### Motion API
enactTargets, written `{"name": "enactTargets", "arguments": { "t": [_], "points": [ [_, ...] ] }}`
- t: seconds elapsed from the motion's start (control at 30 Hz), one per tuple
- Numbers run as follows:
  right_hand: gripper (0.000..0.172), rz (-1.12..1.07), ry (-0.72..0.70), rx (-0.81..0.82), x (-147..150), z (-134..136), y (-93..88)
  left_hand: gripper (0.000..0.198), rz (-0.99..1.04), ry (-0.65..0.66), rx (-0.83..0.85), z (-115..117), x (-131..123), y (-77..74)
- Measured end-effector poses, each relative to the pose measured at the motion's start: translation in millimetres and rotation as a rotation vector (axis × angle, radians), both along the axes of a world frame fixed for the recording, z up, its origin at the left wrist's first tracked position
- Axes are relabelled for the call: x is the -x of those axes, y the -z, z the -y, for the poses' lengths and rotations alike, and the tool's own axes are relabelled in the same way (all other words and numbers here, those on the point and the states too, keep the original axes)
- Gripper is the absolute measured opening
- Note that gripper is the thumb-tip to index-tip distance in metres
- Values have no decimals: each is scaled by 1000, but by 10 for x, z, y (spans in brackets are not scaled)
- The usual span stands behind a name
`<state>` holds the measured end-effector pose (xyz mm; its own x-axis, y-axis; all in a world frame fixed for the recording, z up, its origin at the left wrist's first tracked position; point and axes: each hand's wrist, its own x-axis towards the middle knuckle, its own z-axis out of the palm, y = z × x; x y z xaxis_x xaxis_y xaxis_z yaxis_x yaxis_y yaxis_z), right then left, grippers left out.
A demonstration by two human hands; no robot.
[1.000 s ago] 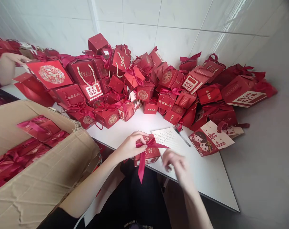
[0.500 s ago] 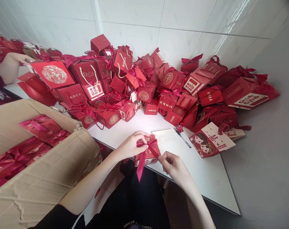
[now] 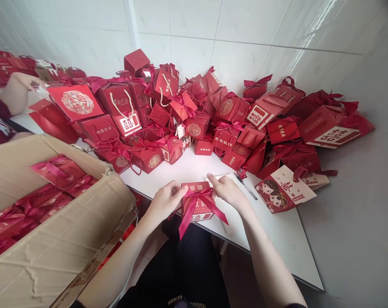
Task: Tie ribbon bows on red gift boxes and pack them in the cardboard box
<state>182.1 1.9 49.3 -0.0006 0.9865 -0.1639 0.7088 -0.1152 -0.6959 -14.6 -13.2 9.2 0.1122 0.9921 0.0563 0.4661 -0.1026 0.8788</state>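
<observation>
A small red gift box (image 3: 197, 208) with gold characters stands at the near edge of the white table (image 3: 277, 239). A dark pink ribbon (image 3: 194, 204) is tied on top, its two tails hanging down the front. My left hand (image 3: 163, 201) pinches the left loop of the bow. My right hand (image 3: 226, 189) pinches the right loop. Both hands pull outward on either side of the box.
A big heap of red gift boxes and bags (image 3: 194, 115) fills the back of the table against the tiled wall. A sheet of paper and a pen (image 3: 245, 185) lie behind the box. An open cardboard carton (image 3: 53, 239) with ribboned boxes stands at my left. Another person's arm (image 3: 16, 92) shows far left.
My right hand came up from below the box to its right top and took the ribbon loop. The ribbon tails now hang down both sides.
</observation>
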Motion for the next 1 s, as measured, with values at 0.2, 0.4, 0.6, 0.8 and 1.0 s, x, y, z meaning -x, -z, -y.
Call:
{"name": "enactTargets", "arguments": {
  "t": [0.2,0.4,0.6,0.8,1.0],
  "points": [
    [42,-107,-94,29,3,59,139,35,220,24,90,88,-54,79],
    [31,-413,-21,-219,-57,267,405,35,405,-44,107,198,-144,215],
    [36,-708,107,-220,-13,299,568,35,460,-123,80,234,-231,336],
    [42,-931,152,-248,33,273,732,35,546,-148,83,210,-269,398],
    [60,-837,9,-264,-109,366,756,30,605,-55,222,147,-178,244]
  ]
}}
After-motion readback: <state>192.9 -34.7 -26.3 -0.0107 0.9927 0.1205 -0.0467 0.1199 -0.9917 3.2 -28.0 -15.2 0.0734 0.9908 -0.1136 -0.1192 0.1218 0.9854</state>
